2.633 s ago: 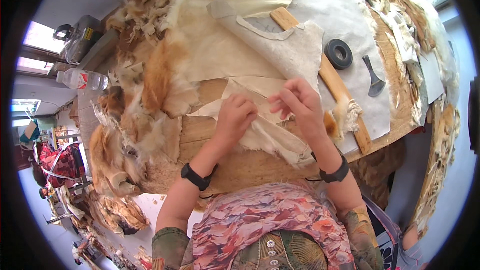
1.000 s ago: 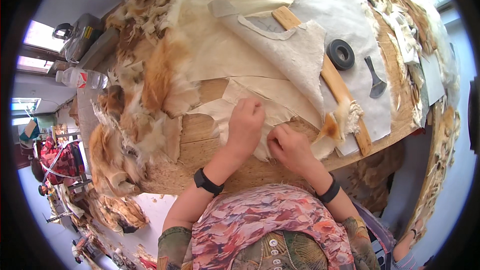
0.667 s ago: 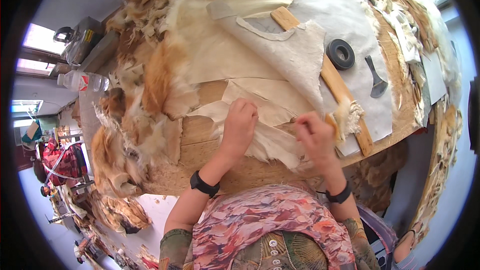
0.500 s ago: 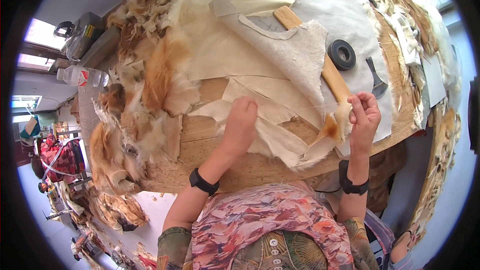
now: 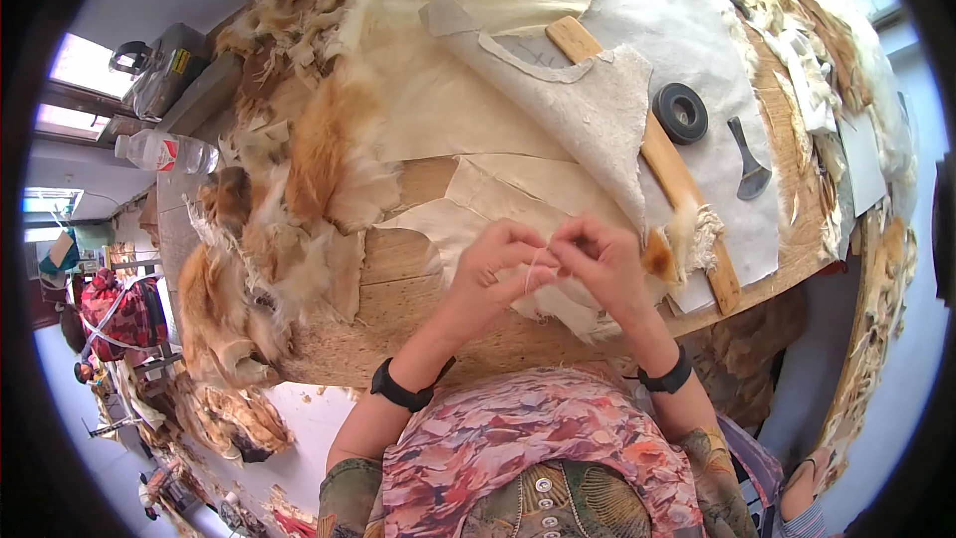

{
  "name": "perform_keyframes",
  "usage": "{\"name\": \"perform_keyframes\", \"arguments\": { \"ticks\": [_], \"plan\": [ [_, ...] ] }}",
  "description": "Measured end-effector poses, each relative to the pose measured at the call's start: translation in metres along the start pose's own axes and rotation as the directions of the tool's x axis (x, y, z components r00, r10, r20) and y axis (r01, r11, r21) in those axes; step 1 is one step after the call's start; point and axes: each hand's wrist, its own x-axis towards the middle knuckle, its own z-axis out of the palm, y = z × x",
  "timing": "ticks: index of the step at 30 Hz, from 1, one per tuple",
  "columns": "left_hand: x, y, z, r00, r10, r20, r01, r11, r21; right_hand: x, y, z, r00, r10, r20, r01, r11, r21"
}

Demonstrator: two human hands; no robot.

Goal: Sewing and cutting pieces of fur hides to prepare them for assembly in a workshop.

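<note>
Over the near part of the table my left hand (image 5: 498, 269) and my right hand (image 5: 600, 261) meet, fingertips almost touching. Both are closed in a pinch on a thin white thread (image 5: 535, 272), which loops between them. A needle, if one is there, is too small to make out. Beneath the hands lies a cream hide piece (image 5: 508, 184) with seams across it, its near part covered by my hands. Right of my right hand sits a tuft of white and orange fur (image 5: 662, 249), beside a flat wooden stick (image 5: 669, 161).
A grey-white sheet (image 5: 657, 15) bears a black ring-shaped roll (image 5: 681, 113) and a dark flared hand tool (image 5: 749, 164). A stiff pale hide (image 5: 578, 100) lies folded across the stick. Orange fur pelts (image 5: 334, 134) heap up at left, near a plastic bottle (image 5: 164, 151).
My hands were apart with the thread stretched between them. My right hand has moved left to meet my left hand, which shifted slightly right and nearer; the thread now hangs slack.
</note>
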Motion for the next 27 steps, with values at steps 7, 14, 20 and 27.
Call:
{"name": "perform_keyframes", "arguments": {
  "ticks": [7,14,20,27],
  "plan": [
    [0.005,-0.032,0.004,0.936,0.241,-0.258,-0.006,0.742,0.670,-0.012,0.027,0.012,0.912,-0.342,0.228,0.400,0.610,-0.684],
    [0.012,-0.035,0.005,0.932,0.281,-0.227,-0.026,0.679,0.734,-0.012,0.030,0.010,0.929,-0.316,0.194,0.338,0.508,-0.792],
    [0.014,-0.034,0.004,0.931,0.297,-0.212,-0.042,0.664,0.747,0.006,-0.013,-0.075,0.808,-0.474,-0.351,0.105,0.702,-0.705],
    [0.011,-0.035,0.003,0.936,0.223,-0.272,0.010,0.756,0.654,-0.011,-0.009,-0.050,0.895,-0.346,0.282,0.446,0.687,-0.574]
  ]
}}
